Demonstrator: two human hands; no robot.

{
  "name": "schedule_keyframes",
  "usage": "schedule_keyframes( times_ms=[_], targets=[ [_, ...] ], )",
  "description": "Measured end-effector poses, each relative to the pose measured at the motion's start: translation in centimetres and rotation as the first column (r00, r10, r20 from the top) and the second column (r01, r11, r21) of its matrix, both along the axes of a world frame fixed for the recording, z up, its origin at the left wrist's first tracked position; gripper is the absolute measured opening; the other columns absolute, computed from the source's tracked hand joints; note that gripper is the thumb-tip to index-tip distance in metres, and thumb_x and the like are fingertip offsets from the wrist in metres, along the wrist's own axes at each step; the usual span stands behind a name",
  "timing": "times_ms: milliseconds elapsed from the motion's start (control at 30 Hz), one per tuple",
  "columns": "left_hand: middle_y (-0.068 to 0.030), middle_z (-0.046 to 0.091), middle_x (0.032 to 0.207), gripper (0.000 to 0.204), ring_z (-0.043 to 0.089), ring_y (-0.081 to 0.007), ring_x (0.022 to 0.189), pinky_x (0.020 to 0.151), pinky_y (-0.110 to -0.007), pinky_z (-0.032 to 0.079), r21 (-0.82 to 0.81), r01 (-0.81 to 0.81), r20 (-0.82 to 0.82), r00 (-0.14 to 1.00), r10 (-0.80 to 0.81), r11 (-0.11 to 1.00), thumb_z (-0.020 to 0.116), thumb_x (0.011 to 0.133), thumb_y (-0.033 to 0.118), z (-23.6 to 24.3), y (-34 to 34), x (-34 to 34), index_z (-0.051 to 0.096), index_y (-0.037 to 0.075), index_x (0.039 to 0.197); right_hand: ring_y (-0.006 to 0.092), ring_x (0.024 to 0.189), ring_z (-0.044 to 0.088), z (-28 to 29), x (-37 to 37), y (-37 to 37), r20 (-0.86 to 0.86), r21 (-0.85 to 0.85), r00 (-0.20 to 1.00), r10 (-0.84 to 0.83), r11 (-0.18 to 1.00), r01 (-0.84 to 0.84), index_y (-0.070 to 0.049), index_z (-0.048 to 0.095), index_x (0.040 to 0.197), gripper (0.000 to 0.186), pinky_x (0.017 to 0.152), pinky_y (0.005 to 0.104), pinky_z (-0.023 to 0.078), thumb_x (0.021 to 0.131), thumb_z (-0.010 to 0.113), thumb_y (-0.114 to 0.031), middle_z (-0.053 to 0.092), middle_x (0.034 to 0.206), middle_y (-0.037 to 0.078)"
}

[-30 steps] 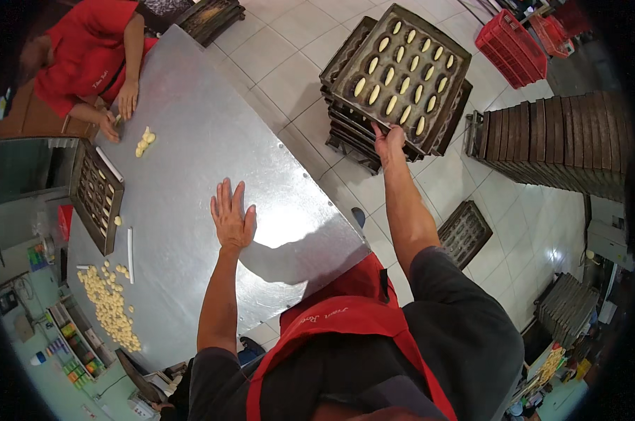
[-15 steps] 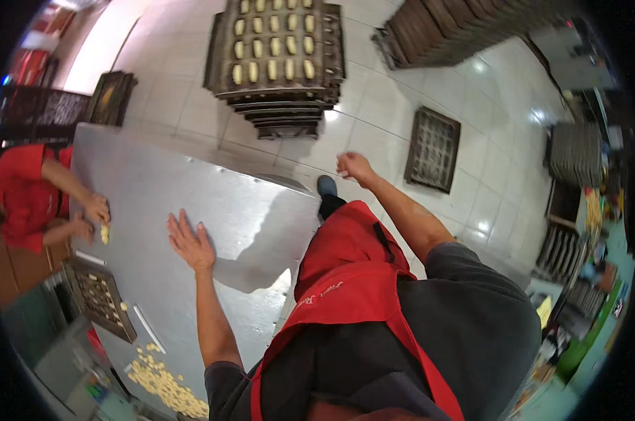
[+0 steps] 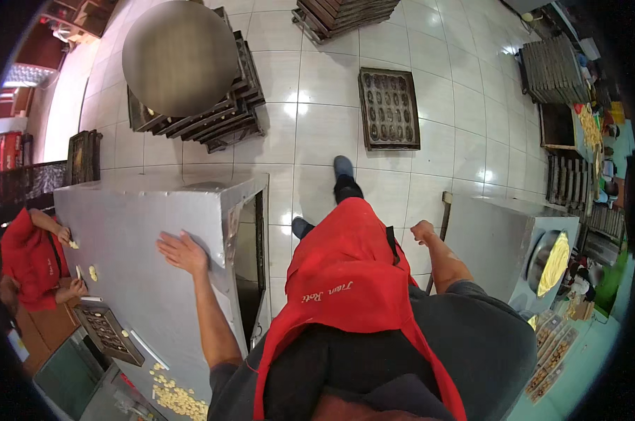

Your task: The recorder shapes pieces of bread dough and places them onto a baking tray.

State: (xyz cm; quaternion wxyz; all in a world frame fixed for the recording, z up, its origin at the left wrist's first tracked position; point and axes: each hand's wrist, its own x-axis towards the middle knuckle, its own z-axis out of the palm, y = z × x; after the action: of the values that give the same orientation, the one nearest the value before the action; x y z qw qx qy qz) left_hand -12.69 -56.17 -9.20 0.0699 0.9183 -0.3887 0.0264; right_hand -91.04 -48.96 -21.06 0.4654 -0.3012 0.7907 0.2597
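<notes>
My left hand (image 3: pixel 183 252) lies with spread fingers over the metal table (image 3: pixel 142 270), close to its near right corner; whether the palm presses on it I cannot tell. My right hand (image 3: pixel 422 232) hangs at my right side, its fingers curled into a loose fist with nothing visible in it. It is beside the corner of a grey cabinet (image 3: pixel 482 224). Small pale dough pieces (image 3: pixel 180 400) lie heaped at the table's lower end. Near them are a dark moulded tray (image 3: pixel 108 331) and a white stick (image 3: pixel 149 351).
Across the table a co-worker in red (image 3: pixel 33 256) handles dough. A tray stack (image 3: pixel 226 116) stands ahead, partly behind a round blurred patch. One moulded tray (image 3: pixel 389 109) lies on the tiled floor (image 3: pixel 324 126). A bowl of yellow food (image 3: pixel 552 263) is on the right.
My view has turned right and moved along the table. The tray stack now appears farther left, and the grey cabinet with the bowl has come into view. My right hand has lowered toward my side.
</notes>
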Motion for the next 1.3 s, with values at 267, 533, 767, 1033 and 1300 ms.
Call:
schedule_keyframes(
  times_ms=[267, 533, 767, 1033, 1300],
  targets=[
    [-0.0297, 0.031, 0.174, 0.091, 0.023, -0.043, 0.165, 0.134, -0.048, 0.017, 0.194, -0.259, 0.029, 0.966, 0.258, 0.946, 0.04, 0.113, 0.064, -1.4, -3.8, -4.2, 0.029, -0.008, 0.168, 0.0411, 0.1, 0.076, -18.1, -6.0, -16.2, 0.053, -0.452, 0.894, 0.445, 0.809, -0.376, -0.002, 0.08, 0.09, 0.04, 0.092, 0.0499, 0.06, 0.097, 0.061, -0.037, 0.079, 0.1, 0.024],
    [-0.0209, 0.02, 0.18, 0.082, 0.022, -0.0328, 0.165, 0.135, -0.049, 0.018, -0.045, 0.187, -0.199, 0.961, -0.193, 0.981, 0.039, 0.116, 0.059, 0.8, 2.3, -1.5, 0.027, 0.0, 0.171, 0.0484, 0.103, 0.074, -38.0, -10.3, -41.6, 0.16, -0.462, 0.651, 0.742, 0.639, -0.615, 0.002, 0.078, 0.099, 0.033, 0.097, 0.058, 0.058, 0.096, 0.059, -0.025, 0.076, 0.106, 0.03],
    [-0.011, 0.02, 0.182, 0.09, 0.023, -0.0348, 0.166, 0.135, -0.053, 0.018, -0.078, -0.48, -0.474, 0.789, 0.391, 0.874, 0.029, 0.11, 0.074, 5.9, -0.9, -4.0, 0.02, 0.015, 0.177, 0.0499, 0.145, 0.053, -45.8, -16.0, -69.0, -0.199, -0.16, 0.469, 0.86, 0.444, -0.882, 0.009, 0.03, 0.167, 0.077, 0.118, 0.0586, 0.049, 0.103, 0.059, -0.024, 0.051, 0.159, 0.035],
    [-0.0182, 0.047, 0.167, 0.084, 0.054, -0.0413, 0.146, 0.12, -0.062, 0.044, -0.068, -0.55, 0.103, 0.826, 0.554, 0.832, 0.025, 0.11, 0.074, 15.3, -4.0, -6.6, 0.028, 0.02, 0.175, 0.0423, 0.145, 0.052, -56.4, -16.4, -77.3, -0.274, -0.199, 0.418, 0.866, 0.374, -0.906, -0.008, 0.046, 0.16, 0.057, 0.117, 0.0618, 0.051, 0.107, 0.059, -0.026, 0.057, 0.154, 0.019],
    [-0.0199, 0.03, 0.177, 0.088, 0.034, -0.044, 0.158, 0.129, -0.06, 0.029, -0.026, -0.581, 0.065, 0.811, 0.582, 0.813, 0.041, 0.107, 0.065, 15.9, 0.2, -7.8, 0.027, 0.009, 0.173, 0.0441, 0.125, 0.067, -47.3, -12.8, -77.6, -0.342, -0.485, 0.612, 0.713, 0.423, -0.765, 0.004, 0.068, 0.121, 0.046, 0.105, 0.0498, 0.059, 0.08, 0.089, -0.004, 0.068, 0.131, 0.027]
  ],
)
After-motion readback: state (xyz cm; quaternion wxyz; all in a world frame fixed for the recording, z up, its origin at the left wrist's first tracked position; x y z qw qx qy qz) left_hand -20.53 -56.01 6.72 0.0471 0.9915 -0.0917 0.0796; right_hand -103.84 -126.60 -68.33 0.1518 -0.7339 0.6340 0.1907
